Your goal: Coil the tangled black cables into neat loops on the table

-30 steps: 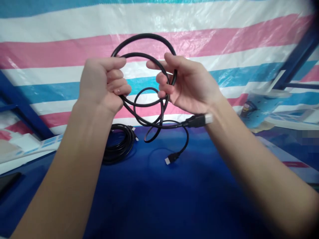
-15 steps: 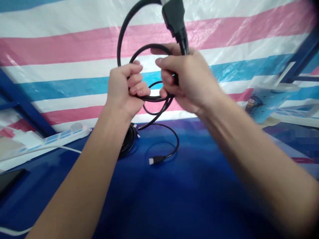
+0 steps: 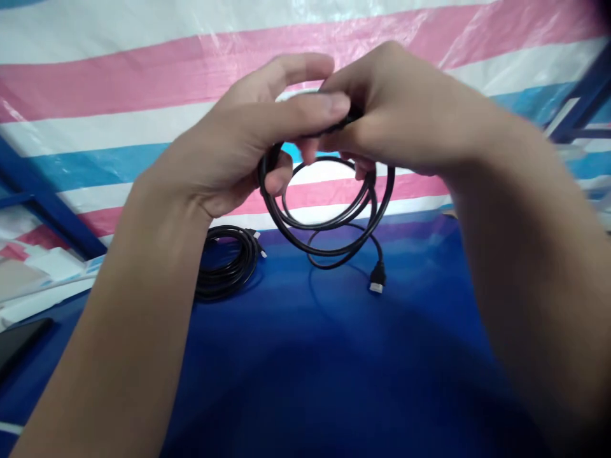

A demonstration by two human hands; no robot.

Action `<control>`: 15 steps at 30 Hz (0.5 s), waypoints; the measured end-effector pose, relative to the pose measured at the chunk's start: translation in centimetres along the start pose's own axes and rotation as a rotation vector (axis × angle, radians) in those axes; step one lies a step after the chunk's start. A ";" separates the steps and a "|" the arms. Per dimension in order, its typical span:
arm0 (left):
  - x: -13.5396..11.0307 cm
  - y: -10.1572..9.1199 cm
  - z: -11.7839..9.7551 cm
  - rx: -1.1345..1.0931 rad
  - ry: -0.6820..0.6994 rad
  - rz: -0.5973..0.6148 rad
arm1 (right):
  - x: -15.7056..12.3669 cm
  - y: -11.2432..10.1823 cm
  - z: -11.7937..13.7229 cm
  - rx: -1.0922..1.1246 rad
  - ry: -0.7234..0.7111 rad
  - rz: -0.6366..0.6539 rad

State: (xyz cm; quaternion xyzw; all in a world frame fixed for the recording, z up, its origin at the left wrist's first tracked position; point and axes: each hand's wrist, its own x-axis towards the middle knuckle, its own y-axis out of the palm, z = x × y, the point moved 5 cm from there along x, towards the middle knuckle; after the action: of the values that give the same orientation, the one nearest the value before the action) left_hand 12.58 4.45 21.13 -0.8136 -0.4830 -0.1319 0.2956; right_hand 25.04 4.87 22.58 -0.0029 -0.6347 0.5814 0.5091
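Note:
A black HDMI cable (image 3: 329,252) hangs in loose loops below my two hands, above the blue table. My left hand (image 3: 272,114) is closed on the left side of the loops, its thumb lying along the top of the coil. Close against it, my right hand (image 3: 377,108) grips the top of the same loops with bent fingers. The cable's free plug (image 3: 377,277) dangles low on the right, its metal end pointing down. The other plug is hidden by my hands. Behind my left forearm lies a second coiled black cable (image 3: 224,280) on the table.
The blue table (image 3: 305,381) spreads below my hands. At the left are a white power strip (image 3: 52,292) and a dark flat device (image 3: 21,343). A striped plastic sheet (image 3: 143,89) hangs behind, with blue frame bars (image 3: 42,203) on either side.
My hands have come together at the top of the loops. The cable is now gathered into a rounder coil, and its free plug has swung to the right. The upper plug is no longer visible.

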 end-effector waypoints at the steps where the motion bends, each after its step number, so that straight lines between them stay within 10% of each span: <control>1: 0.1 -0.1 0.2 0.053 -0.025 -0.038 | 0.2 0.2 0.3 -0.038 -0.036 -0.067; 5: 0.5 -0.7 0.3 0.196 -0.030 -0.238 | 0.8 1.2 0.8 -0.012 -0.074 -0.254; 11: 0.7 0.2 -0.5 -0.061 0.050 -0.302 | 0.2 0.4 -2.0 0.501 0.283 -0.479; 15: 0.5 0.0 -1.0 -0.140 0.098 -0.388 | 0.4 1.3 -2.3 0.888 0.425 -0.323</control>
State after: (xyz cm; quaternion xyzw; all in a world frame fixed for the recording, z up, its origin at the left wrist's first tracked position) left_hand 12.89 4.23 22.20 -0.7166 -0.6052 -0.2589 0.2305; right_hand 25.55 7.23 21.38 0.1936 -0.2016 0.6953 0.6622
